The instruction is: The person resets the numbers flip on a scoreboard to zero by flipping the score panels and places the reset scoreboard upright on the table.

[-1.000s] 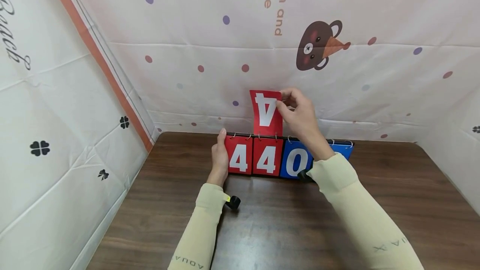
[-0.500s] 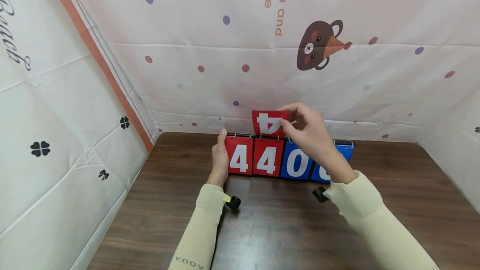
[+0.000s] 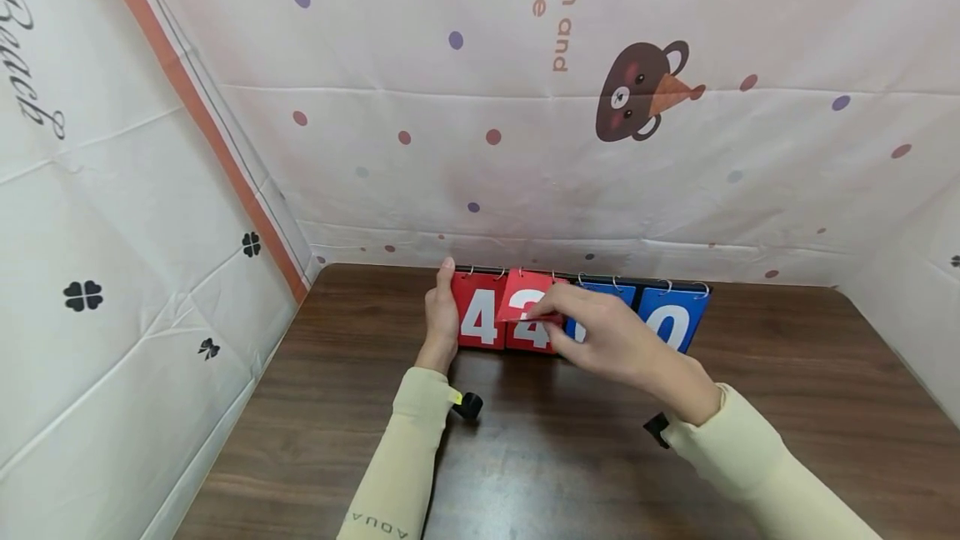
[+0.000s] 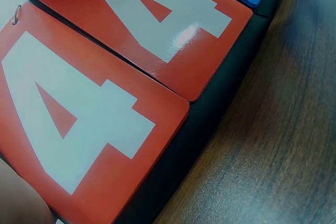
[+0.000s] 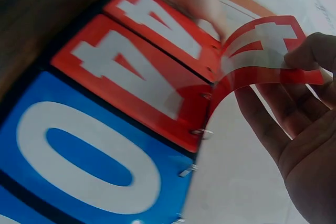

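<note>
A tabletop flip scoreboard (image 4: 178,153) with a black stand carries ringed number cards. In the head view the left red card (image 3: 478,319) reads 4, and a blue card (image 3: 667,315) at the right reads 0. My left hand (image 3: 441,315) grips the board's left end, with the thumb up along its side. My right hand (image 3: 607,336) pinches the free edge of the second red card (image 3: 521,294), which shows a 3 and tilts over another 4. In the right wrist view this pinched card (image 5: 262,51) bends, with a 4 on its visible face; the thumb (image 5: 312,53) presses on it.
The board stands at the back of a brown wooden table (image 3: 555,448), close to a patterned cloth wall (image 3: 375,173). Another cloth panel (image 3: 150,273) rises along the left side. A small black wrist camera (image 3: 468,405) sits below the left hand.
My right hand has brought the raised red card forward and down over the rings, from upright with an upside-down 4 to a tilted 3. The left hand has stayed on the scoreboard.
</note>
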`<state>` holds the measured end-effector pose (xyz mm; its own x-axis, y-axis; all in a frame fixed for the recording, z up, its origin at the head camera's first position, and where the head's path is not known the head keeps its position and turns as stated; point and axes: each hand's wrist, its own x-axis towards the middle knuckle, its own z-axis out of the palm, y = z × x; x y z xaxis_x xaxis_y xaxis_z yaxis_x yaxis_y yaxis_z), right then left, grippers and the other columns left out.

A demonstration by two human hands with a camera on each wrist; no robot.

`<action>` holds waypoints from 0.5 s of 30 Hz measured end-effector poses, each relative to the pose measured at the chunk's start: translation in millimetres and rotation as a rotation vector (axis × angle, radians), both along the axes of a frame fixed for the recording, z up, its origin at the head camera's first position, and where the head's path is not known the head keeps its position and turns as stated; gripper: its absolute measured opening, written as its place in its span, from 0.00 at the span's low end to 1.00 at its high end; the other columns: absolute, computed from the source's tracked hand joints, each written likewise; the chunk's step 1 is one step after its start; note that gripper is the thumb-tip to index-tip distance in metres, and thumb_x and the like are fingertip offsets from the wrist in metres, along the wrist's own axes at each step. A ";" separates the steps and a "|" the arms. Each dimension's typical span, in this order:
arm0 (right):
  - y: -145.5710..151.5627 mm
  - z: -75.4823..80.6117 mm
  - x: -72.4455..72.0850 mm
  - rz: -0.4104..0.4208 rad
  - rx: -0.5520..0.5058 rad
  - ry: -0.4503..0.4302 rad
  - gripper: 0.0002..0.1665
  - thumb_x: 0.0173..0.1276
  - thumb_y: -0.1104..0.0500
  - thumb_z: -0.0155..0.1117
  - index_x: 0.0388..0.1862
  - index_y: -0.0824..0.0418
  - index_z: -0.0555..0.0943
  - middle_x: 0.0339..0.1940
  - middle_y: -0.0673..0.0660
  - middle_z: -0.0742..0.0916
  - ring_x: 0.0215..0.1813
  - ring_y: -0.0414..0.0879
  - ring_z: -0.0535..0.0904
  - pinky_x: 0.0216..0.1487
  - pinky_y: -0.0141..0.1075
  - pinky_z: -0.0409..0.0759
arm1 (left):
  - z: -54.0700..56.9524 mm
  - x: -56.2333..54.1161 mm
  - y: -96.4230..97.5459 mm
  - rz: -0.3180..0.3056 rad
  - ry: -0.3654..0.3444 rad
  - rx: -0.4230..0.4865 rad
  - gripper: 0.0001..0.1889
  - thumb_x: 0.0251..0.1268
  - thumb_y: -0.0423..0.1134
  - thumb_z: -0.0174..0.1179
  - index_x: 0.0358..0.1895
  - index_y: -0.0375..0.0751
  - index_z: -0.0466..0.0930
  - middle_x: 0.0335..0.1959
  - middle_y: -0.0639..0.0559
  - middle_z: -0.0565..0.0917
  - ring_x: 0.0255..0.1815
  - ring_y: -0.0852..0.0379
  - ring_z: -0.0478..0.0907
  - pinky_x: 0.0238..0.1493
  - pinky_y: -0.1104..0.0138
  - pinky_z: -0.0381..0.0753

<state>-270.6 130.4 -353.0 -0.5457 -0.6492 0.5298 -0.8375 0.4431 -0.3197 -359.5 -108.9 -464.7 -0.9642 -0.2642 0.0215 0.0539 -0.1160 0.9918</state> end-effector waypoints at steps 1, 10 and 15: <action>-0.6 -3.9 -0.3 -0.003 0.016 0.000 0.21 0.62 0.72 0.77 0.52 0.58 0.85 0.48 0.51 0.89 0.44 0.42 0.83 0.48 0.43 0.88 | 0.0 0.1 0.0 0.000 -0.001 -0.003 0.34 0.75 0.72 0.48 0.48 0.42 0.82 0.48 0.47 0.85 0.48 0.53 0.79 0.53 0.58 0.76; -3.5 -30.8 -1.8 -0.065 0.178 -0.056 0.17 0.66 0.66 0.76 0.52 0.55 0.85 0.49 0.50 0.88 0.45 0.42 0.83 0.49 0.40 0.87 | -1.9 -0.5 -0.7 -0.001 0.022 -0.013 0.33 0.75 0.72 0.48 0.46 0.43 0.81 0.46 0.48 0.84 0.46 0.54 0.80 0.50 0.60 0.77; -4.7 -46.0 -10.1 -0.047 0.267 0.038 0.18 0.64 0.66 0.78 0.51 0.57 0.85 0.48 0.52 0.88 0.45 0.44 0.84 0.48 0.40 0.87 | -3.2 -0.2 -1.0 -0.003 0.052 -0.009 0.33 0.75 0.72 0.48 0.42 0.43 0.83 0.41 0.48 0.84 0.42 0.55 0.80 0.48 0.61 0.77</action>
<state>-280.7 125.6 -399.0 -0.5614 -0.7433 0.3636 -0.8233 0.5461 -0.1549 -359.7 -109.9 -467.9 -0.9626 -0.2606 0.0735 0.1046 -0.1078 0.9887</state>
